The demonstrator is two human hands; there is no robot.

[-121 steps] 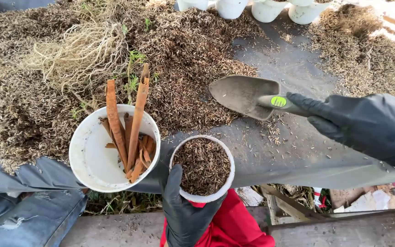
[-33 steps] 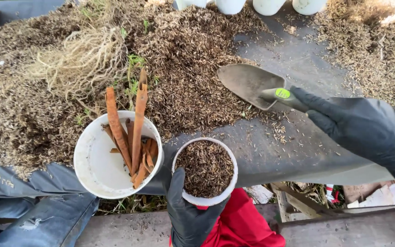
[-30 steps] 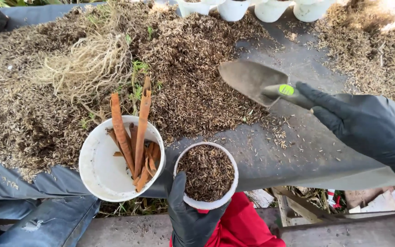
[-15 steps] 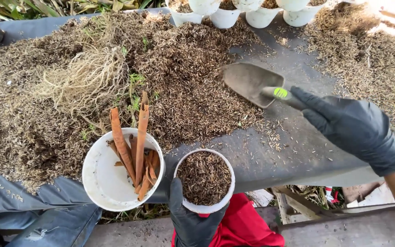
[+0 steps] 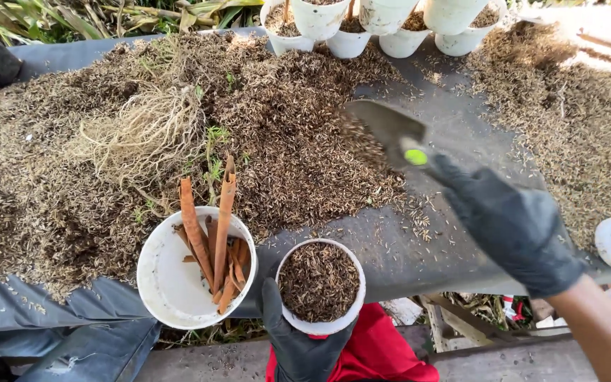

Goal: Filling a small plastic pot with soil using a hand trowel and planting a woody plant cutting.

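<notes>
I see my left hand (image 5: 298,339) at the bottom centre of the frame, covered in a black, matte, slightly wrinkled rubber glove. My right hand (image 5: 510,223) at the right of the frame wears a matching black glove, creased over the knuckles, ending at the wrist. Beyond its cuff, toward the lower right corner, my forearm is bare, with no sleeve.

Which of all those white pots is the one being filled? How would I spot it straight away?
Start at the big brown heap of husk mix on the grey sheet. At the sheet's near edge stand two white containers; take the smaller pot, right of the bucket. It is brimful of mix and gripped from below by the gloved left hand.
</notes>
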